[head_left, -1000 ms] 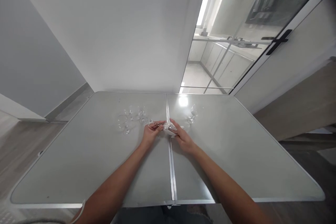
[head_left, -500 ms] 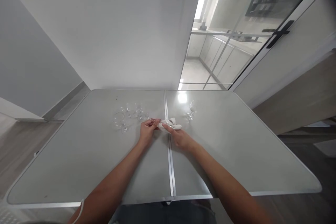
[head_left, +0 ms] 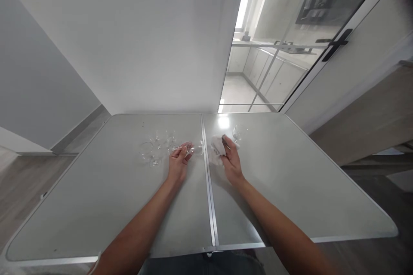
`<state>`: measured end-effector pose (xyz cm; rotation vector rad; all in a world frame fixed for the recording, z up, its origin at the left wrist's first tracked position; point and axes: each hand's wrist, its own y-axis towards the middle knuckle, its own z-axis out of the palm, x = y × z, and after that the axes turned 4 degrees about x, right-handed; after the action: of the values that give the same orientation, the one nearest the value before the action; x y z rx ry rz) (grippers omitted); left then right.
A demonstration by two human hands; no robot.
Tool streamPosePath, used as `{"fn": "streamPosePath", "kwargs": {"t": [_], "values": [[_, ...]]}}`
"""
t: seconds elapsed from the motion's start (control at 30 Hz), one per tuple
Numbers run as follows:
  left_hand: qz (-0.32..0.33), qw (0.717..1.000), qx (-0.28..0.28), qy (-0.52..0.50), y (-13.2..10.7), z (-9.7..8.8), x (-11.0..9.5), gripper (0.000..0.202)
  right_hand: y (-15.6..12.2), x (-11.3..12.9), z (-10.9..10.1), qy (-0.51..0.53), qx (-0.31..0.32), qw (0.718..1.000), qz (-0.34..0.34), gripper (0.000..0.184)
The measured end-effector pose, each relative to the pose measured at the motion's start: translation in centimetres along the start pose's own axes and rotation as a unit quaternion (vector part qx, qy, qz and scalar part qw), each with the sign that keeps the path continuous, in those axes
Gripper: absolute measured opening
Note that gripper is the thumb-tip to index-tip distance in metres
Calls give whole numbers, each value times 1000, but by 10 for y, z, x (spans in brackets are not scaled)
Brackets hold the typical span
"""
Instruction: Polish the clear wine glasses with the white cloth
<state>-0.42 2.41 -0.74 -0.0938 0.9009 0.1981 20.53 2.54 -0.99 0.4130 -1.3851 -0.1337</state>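
On a pale grey-green table [head_left: 106,206] with a metal-trimmed rim, a cluster of clear stemmed glasses [head_left: 155,160] sits in the left half, closer to the far edge than to the near edge and inward from the far left corner. Just right of the cluster, the left hand [head_left: 178,164] grips a clear stemmed drinking glass [head_left: 196,148] tilted on its side, its bowl pointing right; whether it touches the tabletop I cannot tell. The bowl's mouth reaches the silver metal seam [head_left: 209,197] running from far edge to near edge. The hands are apart. Right of the seam, the right hand [head_left: 232,162] clutches a crumpled white cloth [head_left: 217,144]. Just beyond that hand, toward the far edge, stands another clear stemmed glass [head_left: 239,131], partly hidden by the fingers.
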Motion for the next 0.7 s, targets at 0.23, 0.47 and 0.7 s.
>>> {"fn": "streamPosePath", "kwargs": {"t": [0.23,0.47,0.7], "values": [[30,986,120,111,-14,11,4,34,11,20,8,268,67,946,172,51],[-7,978,153,143,-13,14,3,41,9,4,9,123,40,985,114,54],[-112,967,228,11,-15,16,-8,50,22,11,-26,30,38,999,19,48]]}}
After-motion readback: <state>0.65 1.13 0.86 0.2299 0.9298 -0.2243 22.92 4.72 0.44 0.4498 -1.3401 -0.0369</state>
